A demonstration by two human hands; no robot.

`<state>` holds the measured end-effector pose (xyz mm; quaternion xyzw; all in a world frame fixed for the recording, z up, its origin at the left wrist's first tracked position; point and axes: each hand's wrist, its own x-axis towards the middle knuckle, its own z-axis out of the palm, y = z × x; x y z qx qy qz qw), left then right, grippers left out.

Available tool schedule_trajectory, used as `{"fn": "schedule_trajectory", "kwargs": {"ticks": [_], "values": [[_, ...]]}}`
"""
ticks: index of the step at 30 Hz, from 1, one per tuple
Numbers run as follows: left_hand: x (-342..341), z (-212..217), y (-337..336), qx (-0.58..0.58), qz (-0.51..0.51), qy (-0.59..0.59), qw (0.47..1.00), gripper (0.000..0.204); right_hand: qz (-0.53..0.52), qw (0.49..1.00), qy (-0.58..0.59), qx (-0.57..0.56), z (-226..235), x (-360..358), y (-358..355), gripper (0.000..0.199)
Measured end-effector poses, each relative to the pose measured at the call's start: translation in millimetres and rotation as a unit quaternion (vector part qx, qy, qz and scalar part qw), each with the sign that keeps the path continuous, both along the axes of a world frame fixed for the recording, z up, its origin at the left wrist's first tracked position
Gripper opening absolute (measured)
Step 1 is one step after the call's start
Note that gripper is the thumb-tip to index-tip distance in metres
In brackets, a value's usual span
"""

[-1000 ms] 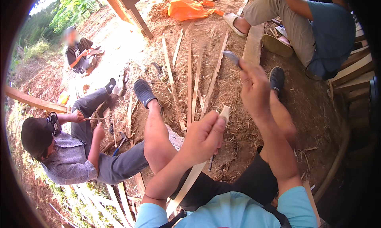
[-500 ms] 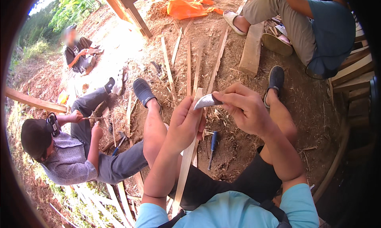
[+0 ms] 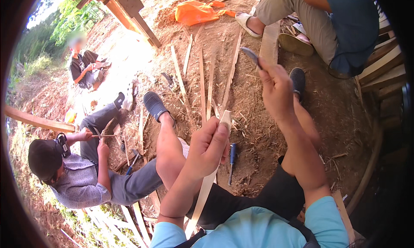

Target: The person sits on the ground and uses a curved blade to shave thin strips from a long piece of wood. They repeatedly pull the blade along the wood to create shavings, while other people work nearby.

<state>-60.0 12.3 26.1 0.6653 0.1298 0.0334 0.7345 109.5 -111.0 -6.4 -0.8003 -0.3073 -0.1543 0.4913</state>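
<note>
My left hand (image 3: 210,145) is wrapped round a pale wooden strip (image 3: 201,201) near its upper end, the thumb lying along it. The tip above the thumb looks cut to a taper. The strip's lower part slants down across my lap towards my waist. Held up and to the right, my right hand (image 3: 276,89) grips a knife (image 3: 250,55); its short curved blade points up and left, apart from the strip. The knife's handle is mostly hidden in my fingers.
A blue-handled screwdriver (image 3: 233,158) lies on the dirt between my legs. Long wooden strips (image 3: 202,85) spread beyond my feet, near a thick wood block (image 3: 269,43) and an orange bag (image 3: 196,12). People sit at left and upper right; the near-left person (image 3: 79,172) works a thin stick.
My right hand has lifted the knife off the strip, up and away to the right. My left hand, still holding the strip, has shifted slightly right and down.
</note>
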Motion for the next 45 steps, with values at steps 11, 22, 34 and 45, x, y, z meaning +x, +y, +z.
{"fn": "schedule_trajectory", "kwargs": {"ticks": [11, 22, 34, 45], "values": [[2, -2, 31, -0.147, 0.022, -0.006, 0.989, 0.03, 0.277, 0.959, 0.062, 0.022, 10, -37, -5, 0.026], [1, -8, 36, -0.231, -0.052, -0.056, 0.97, 0.031, 0.342, 0.933, 0.083, 0.073, 8, -39, 1, 0.027], [4, 2, 29, -0.132, 0.014, -0.054, 0.99, 0.031, 0.178, 0.982, -0.012, 0.067, 0, -50, 13, 0.03], [-7, 3, 38, -0.115, 0.027, -0.005, 0.993, 0.026, 0.2, 0.975, 0.086, 0.048, 11, -51, -1, 0.026]]}}
